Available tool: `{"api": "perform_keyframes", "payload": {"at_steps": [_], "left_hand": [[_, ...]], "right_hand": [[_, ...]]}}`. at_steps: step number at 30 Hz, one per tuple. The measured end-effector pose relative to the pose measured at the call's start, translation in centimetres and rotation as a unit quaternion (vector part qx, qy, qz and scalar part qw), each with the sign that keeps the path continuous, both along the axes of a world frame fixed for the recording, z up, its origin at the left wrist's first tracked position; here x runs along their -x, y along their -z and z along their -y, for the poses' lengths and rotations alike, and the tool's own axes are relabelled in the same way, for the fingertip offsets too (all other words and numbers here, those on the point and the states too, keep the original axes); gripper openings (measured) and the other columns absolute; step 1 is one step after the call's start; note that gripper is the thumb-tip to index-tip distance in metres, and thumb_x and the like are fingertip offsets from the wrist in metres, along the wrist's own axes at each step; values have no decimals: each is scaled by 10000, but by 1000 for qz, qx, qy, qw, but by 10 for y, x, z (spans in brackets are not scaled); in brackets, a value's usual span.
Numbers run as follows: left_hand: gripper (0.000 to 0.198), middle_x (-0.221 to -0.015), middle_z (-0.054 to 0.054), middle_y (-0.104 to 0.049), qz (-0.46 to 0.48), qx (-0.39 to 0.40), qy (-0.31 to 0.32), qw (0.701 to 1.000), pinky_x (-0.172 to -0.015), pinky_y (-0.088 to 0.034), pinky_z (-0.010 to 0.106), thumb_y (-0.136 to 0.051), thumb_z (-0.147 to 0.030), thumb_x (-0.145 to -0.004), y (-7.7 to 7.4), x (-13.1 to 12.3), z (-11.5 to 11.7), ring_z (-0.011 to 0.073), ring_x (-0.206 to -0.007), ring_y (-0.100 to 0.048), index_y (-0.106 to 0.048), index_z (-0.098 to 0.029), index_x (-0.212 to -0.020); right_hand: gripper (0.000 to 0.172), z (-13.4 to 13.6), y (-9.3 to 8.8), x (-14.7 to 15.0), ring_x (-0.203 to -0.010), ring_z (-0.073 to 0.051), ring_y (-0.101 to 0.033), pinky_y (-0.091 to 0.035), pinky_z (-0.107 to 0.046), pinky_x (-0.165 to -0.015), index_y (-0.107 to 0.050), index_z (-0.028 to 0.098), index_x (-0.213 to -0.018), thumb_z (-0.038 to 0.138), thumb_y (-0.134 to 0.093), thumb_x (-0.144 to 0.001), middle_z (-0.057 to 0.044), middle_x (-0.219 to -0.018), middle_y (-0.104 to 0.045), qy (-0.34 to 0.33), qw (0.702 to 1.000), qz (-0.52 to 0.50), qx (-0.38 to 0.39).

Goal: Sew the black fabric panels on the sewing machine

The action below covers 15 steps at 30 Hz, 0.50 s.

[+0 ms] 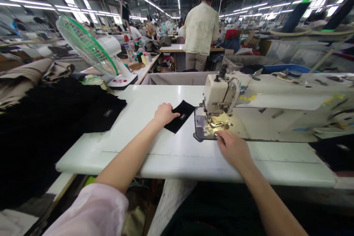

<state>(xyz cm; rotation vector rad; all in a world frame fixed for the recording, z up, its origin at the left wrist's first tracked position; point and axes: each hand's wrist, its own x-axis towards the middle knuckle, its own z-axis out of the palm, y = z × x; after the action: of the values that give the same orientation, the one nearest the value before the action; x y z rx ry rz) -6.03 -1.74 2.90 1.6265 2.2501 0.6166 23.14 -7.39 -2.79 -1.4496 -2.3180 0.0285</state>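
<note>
A black fabric piece (pixel 179 122) with a small label lies on the white sewing table (pixel 166 162), left of the sewing machine (pixel 218 92). My left hand (pixel 165 114) is on its left edge, thumb on top near the label and fingers curled, gripping it. Just in front of the lit needle area, my right hand (pixel 231 147) has thumb and forefinger pinched together at the front edge of the machine's plate. A small shiny thing shows at those fingertips, too small to name.
A pile of black fabric (pixel 41 129) covers the left side, with one labelled piece on the table. A fan (pixel 91 49) stands behind it. More black fabric (pixel 336 151) lies at far right. A person (pixel 201 29) stands ahead, back turned.
</note>
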Motion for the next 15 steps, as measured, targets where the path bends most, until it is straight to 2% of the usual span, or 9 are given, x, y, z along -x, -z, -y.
{"api": "perform_keyframes", "payload": {"at_steps": [2, 4, 6, 8, 10, 13, 14, 15], "left_hand": [[244, -808, 86, -665, 66, 19, 12, 998, -866, -476, 395, -815, -227, -611, 3, 4, -2, 325, -973, -638, -614, -174, -740], [233, -655, 37, -618, 143, 19, 28, 989, -793, -492, 378, -798, -203, -593, 6, 2, 1, 293, -841, -657, -578, -181, -665], [217, -653, 31, -623, 228, 1, 41, 973, -733, -509, 361, -762, -278, -646, 7, -3, 11, 261, -771, -661, -578, -176, -701], [256, -753, 49, -671, 309, -25, 52, 949, -706, -529, 341, -700, -382, -721, 5, -8, 25, 224, -754, -668, -585, -167, -800], [303, -844, 64, -698, 428, -52, 48, 901, -723, -546, 319, -706, -390, -722, 3, -11, 41, 194, -767, -674, -589, -155, -874], [303, -863, 57, -711, 607, -68, 6, 791, -736, -555, 274, -772, -248, -674, 0, -14, 60, 159, -761, -670, -617, -135, -909], [287, -853, 51, -713, 639, -67, -8, 766, -724, -557, 258, -777, -204, -673, -1, -15, 64, 150, -748, -667, -628, -132, -908], [262, -844, 44, -715, 652, -66, -18, 755, -708, -558, 243, -771, -177, -686, -2, -16, 68, 141, -735, -665, -635, -131, -905]], "right_hand": [[221, 0, 0, 0, -812, -205, -682, -441, -273, -644, -679, 203, -1046, 153, -502, -923, -58, -1030, -731, 1, 1000, -1, 0], [223, 0, 0, 0, -825, -206, -683, -444, -273, -649, -677, 202, -1059, 155, -505, -926, -55, -1029, -732, 2, 1000, 0, -2], [222, -1, 0, 1, -828, -206, -684, -447, -274, -655, -678, 199, -1054, 156, -502, -928, -54, -1020, -732, 3, 1000, 1, -4], [220, -1, 0, 1, -824, -203, -683, -449, -274, -659, -680, 198, -1045, 154, -500, -927, -52, -1009, -733, 3, 1000, 1, -5], [219, -2, 1, 2, -816, -200, -682, -446, -272, -657, -678, 199, -1041, 153, -499, -925, -50, -996, -732, 4, 1000, 0, -8], [211, -1, 2, 2, -805, -197, -676, -436, -270, -652, -673, 197, -1039, 158, -497, -929, -47, -973, -727, 5, 1000, -1, -15], [200, -1, 3, 2, -798, -196, -673, -432, -270, -648, -671, 195, -1040, 171, -502, -934, -45, -957, -723, 4, 1000, -1, -18], [187, 0, 3, 2, -787, -196, -669, -427, -271, -641, -668, 192, -1043, 197, -510, -943, -43, -933, -717, 4, 1000, 1, -19]]}}
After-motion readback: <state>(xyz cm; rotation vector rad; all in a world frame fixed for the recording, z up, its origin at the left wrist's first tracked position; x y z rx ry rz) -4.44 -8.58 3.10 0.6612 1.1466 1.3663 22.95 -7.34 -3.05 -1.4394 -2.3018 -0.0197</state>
